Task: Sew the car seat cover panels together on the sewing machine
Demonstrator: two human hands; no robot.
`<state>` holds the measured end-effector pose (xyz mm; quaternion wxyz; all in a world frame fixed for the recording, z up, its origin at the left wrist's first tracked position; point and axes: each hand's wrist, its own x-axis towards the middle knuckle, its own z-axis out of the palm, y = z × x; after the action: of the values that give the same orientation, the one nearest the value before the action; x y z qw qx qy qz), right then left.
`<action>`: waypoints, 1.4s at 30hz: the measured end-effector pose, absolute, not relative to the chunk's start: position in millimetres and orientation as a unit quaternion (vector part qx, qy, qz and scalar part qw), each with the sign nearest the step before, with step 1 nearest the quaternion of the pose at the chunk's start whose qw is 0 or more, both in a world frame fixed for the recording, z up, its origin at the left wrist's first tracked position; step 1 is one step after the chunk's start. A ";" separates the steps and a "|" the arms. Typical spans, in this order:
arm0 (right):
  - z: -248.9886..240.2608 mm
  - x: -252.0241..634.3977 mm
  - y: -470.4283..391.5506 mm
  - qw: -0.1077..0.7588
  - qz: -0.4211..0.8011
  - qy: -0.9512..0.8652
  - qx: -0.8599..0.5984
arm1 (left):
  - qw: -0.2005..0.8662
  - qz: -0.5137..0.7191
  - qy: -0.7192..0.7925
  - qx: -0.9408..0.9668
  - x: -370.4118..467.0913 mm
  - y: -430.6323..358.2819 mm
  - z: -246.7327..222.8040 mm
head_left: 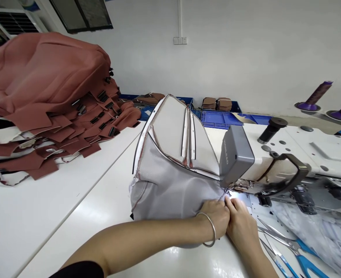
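A grey fabric cover (173, 189) with white and black edging strips lies across the table, its right edge under the head of a sewing machine (236, 154). My left hand (215, 216), with a silver bangle at the wrist, is closed on the fabric just in front of the lit needle area. Pressed close beside it, my right hand (241, 220) pinches the same edge, fingertips near the presser foot. The needle itself is mostly hidden by the machine head and my fingers.
Reddish-brown covers (48, 77) are heaped at the left of the white table (101, 208). Scissors with blue handles (306, 262) and a clear plastic bag (318, 227) lie at the right. Thread cones (315, 96) stand behind the machine; blue crates (217, 119) line the wall.
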<state>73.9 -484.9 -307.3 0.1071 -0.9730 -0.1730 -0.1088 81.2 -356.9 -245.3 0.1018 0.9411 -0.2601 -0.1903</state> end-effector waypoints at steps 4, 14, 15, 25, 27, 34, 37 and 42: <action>-307.3 74.5 -482.7 0.114 -0.102 -0.160 -0.975 | 0.099 -0.175 -0.263 0.944 83.4 -358.8 -246.6; -312.7 78.8 -488.4 0.268 -0.106 -0.058 -0.956 | 0.092 -0.145 -0.256 0.952 90.0 -361.0 -251.2; -312.4 79.2 -490.0 0.270 -0.106 -0.064 -0.955 | 0.085 -0.123 -0.251 0.956 85.7 -361.2 -250.5; -316.9 81.6 -497.3 0.242 -0.120 -0.160 -0.949 | -0.068 0.200 -0.515 0.830 17.5 -318.0 -269.4; -317.4 82.3 -496.0 0.233 -0.133 -0.164 -0.949 | -0.096 0.211 -0.499 0.835 32.1 -310.6 -262.6; -315.0 90.3 -488.4 0.208 -0.163 -0.201 -0.943 | -0.110 0.138 -0.502 0.846 88.9 -308.1 -229.5; -316.9 93.1 -487.9 0.203 -0.175 -0.212 -0.940 | -0.115 0.131 -0.529 0.831 100.3 -302.9 -230.4; -321.3 95.2 -488.1 0.205 -0.184 -0.225 -0.935 | -0.114 0.138 -0.558 0.811 121.2 -294.0 -237.0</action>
<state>95.2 -488.1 -321.3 0.2048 -0.9346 -0.2251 -0.1839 121.2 -294.0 -237.0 -0.1137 0.8106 -0.5577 0.1377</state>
